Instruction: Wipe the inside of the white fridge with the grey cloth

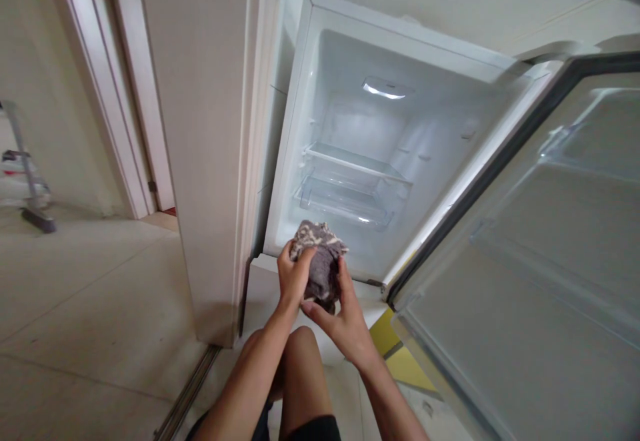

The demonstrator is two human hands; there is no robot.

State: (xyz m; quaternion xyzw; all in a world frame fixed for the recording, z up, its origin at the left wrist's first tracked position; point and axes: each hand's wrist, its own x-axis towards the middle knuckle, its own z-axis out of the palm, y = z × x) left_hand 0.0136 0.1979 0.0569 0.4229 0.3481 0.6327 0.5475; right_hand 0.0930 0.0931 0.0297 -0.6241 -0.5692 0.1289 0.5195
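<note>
2 hands (pixel 320 294) grip 1 grey cloth (pixel 320 261); fridge (pixel 350 161) holds 1 shelf (pixel 350 159).

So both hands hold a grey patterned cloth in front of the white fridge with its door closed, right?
No: the head view shows the white fridge with its door swung open. The left hand and right hand do hold the grey patterned cloth in front of it.
</note>
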